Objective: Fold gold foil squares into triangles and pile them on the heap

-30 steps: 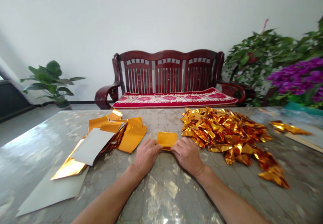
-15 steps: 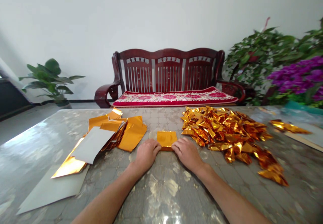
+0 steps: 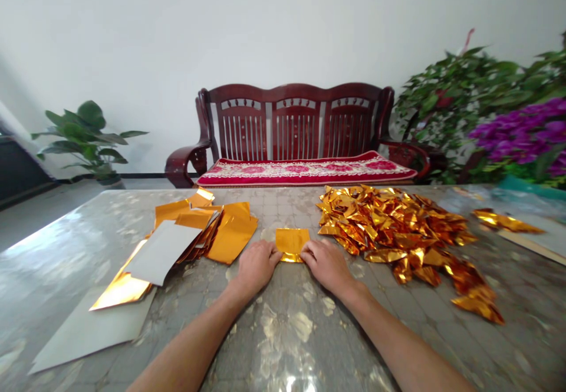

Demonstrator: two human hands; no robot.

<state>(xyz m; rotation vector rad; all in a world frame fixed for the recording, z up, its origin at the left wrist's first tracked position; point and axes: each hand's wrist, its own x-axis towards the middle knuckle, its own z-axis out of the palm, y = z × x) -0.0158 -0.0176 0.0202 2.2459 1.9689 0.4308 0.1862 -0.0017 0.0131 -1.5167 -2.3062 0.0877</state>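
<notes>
A small sheet of gold foil paper [image 3: 292, 242] lies on the table between my hands, its near edge curled or folded and catching the light. My left hand [image 3: 259, 262] pinches the near left corner, fingers closed. The near right corner is pinched by my right hand [image 3: 326, 264], its fingers curled together. To the left is a loose stack of gold foil sheets [image 3: 233, 233], some with a pale grey back [image 3: 163, 253] facing up. A heap of folded gold foil pieces [image 3: 384, 218] spreads out on the right.
The table [image 3: 283, 333] has a glossy patterned cover. Flat grey card [image 3: 92, 333] lies at the left. Clear plastic and a board [image 3: 537, 244] are at the right edge. Beyond stand a wooden bench [image 3: 294, 127], a potted plant [image 3: 91, 138] and purple flowers [image 3: 526, 129].
The near edge of the foil sheet now shows a brighter, curled strip. Both hands stay at its near corners, with only slight finger movement.
</notes>
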